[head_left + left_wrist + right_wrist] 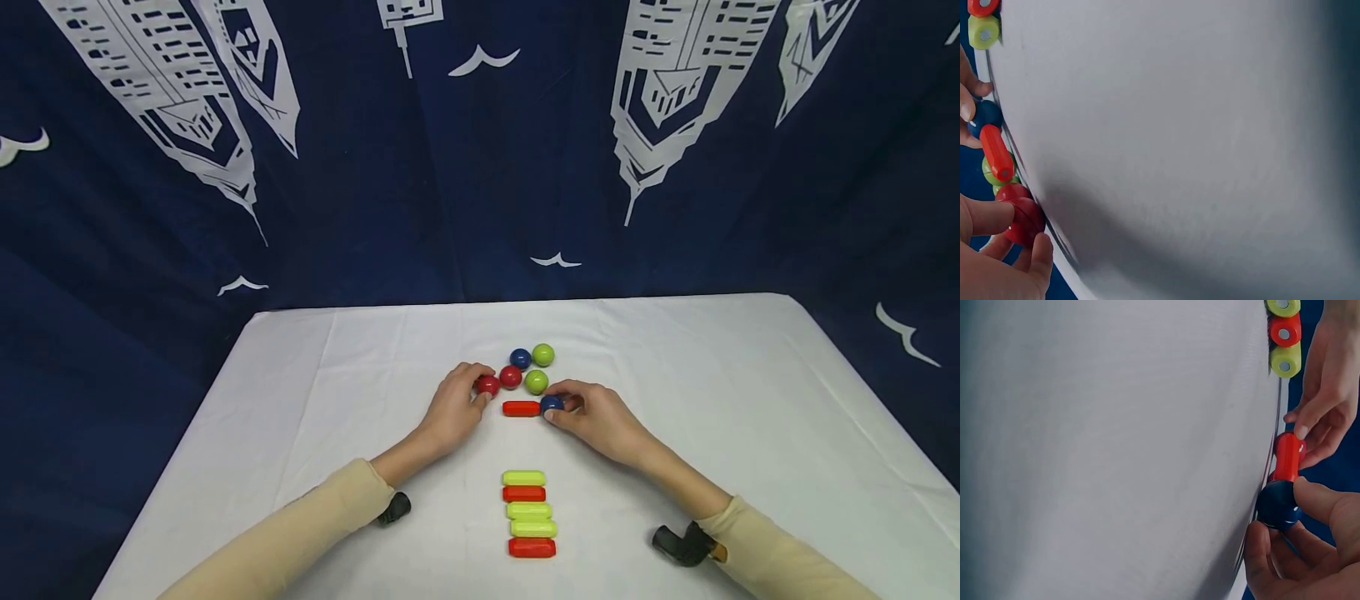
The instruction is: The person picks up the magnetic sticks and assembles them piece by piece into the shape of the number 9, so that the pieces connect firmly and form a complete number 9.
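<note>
My left hand (471,395) pinches a red ball (487,385) between thumb and fingers; the left wrist view shows the same red ball (1022,220) in that grip. My right hand (564,410) pinches a blue ball (551,404), the blue ball (1277,504) sitting right at the right end of a red bar (521,408) that lies flat on the white table (300,400). Between the hands, a red ball (511,377), a blue ball (520,359) and two green balls (543,355) (536,382) cluster just behind the bar.
A column of several short bars (528,511), yellow-green and red, lies close to me in the middle of the table. A dark blue curtain (480,167) with white prints hangs behind the table's far edge.
</note>
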### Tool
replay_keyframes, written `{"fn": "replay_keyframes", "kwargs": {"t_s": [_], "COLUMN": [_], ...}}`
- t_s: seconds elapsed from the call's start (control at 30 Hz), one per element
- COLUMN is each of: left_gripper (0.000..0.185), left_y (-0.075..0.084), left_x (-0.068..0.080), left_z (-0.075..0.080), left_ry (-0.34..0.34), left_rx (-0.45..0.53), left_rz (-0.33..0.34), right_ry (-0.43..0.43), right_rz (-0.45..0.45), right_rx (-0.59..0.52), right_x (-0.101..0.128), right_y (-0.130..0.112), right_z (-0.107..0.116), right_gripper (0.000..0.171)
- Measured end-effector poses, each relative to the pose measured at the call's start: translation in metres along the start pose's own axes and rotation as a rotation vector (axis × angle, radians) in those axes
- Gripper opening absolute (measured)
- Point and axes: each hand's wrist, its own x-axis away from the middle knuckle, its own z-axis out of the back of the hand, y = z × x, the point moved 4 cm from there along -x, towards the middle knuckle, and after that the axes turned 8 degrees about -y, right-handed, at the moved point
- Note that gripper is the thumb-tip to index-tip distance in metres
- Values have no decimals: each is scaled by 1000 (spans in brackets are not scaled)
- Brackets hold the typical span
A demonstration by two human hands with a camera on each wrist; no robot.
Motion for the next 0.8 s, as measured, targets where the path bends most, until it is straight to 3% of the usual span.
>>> {"fn": "replay_keyframes", "kwargs": {"t_s": [0.33, 0.57, 0.7, 0.8], "left_gripper": [27, 28, 28, 24], "left_y": [-3, -2, 9, 21], "left_x": [9, 17, 29, 38], "left_z": [-4, -5, -5, -8], "left_ry": [-28, 7, 67, 38], "left_rx": [121, 146, 99, 90], "left_rz": [20, 27, -49, -130], "right_ry": [22, -10, -25, -30], "right_rz": [10, -4, 5, 20], "right_rx": [-25, -51, -67, -70], "right_x": [-2, -5, -6, -7], "right_y": [5, 6, 7, 8], "right_z": [0, 0, 0, 1], "right_gripper": [28, 29, 30, 31]}}
